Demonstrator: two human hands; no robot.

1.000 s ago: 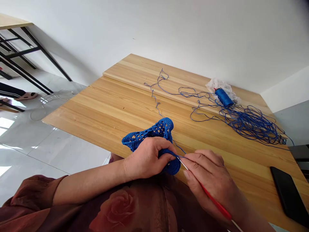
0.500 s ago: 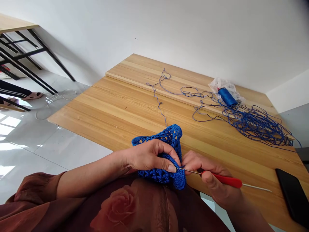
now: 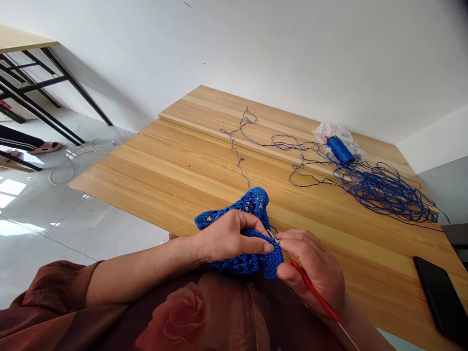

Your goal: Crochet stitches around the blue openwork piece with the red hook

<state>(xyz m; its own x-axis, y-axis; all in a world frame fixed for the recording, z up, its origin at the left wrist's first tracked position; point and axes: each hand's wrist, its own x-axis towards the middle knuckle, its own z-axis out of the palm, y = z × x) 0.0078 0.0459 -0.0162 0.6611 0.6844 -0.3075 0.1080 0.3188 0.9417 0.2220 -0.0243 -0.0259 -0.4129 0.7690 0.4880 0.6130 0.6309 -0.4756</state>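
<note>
Left fingers (image 3: 234,239) pinch blue cotton crocheted mesh (image 3: 252,202); right fingers (image 3: 310,248) grip slim red-handled metal crochet hook (image 3: 314,290) at mesh edge.

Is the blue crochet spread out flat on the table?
No, the crochet is bunched up, gripped in the left hand, with the red hook in the right hand at its edge.

Bright daylight is glaring off the floor tiles (image 3: 12,187) at left, wide-angle distortion is bowing the table edge (image 3: 120,207), and a vignette is darkening the top-right corner.
</note>
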